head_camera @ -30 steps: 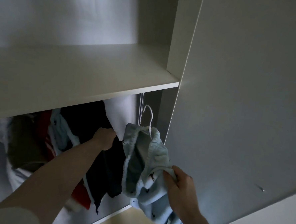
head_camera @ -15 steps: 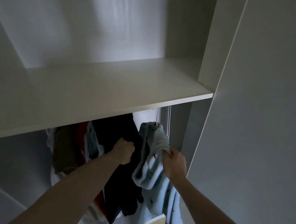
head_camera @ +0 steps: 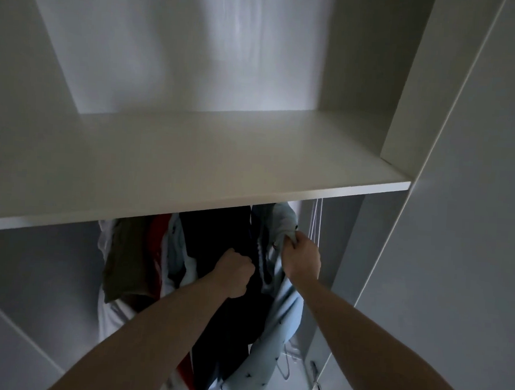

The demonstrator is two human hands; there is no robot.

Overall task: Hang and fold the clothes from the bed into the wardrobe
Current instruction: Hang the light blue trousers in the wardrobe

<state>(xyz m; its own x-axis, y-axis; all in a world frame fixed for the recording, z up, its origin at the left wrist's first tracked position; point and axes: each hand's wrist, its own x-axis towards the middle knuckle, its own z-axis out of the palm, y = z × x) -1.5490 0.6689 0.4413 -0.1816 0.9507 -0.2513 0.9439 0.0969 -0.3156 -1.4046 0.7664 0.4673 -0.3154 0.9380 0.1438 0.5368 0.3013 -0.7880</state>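
Our right hand [head_camera: 302, 259] pinches the top edge of the light blue garment [head_camera: 275, 322], fingers curled into the fabric, and lifts it toward the underside of the shelf [head_camera: 191, 172]. From the hand, the garment runs up to 11 o'clock, where it vanishes behind the shelf edge, and drapes down to 6 o'clock past our forearm. Its hanger hook and the rail are both hidden up there, so we cannot tell whether the hook has caught.

That is the main risk as we judge it: we are working blind, and if we let go with the hook only resting against the rail, the garment will drop to the wardrobe floor. We are also holding cloth, not hanger, so the fabric could slide off while we push.

Our left hand [head_camera: 236, 273], at 9 o'clock from the right, is clenched against the dark garment [head_camera: 222, 313], seemingly bunching it to hold the hung clothes aside; whether it truly grips cloth is hard to see. If it slackens, the dark piece may swing back into the gap.

At 1 o'clock from the right hand, thin white cords [head_camera: 315, 222] hang just beside our knuckles and could snag the hook. Further at 9 o'clock hang the olive and red clothes [head_camera: 135, 256].
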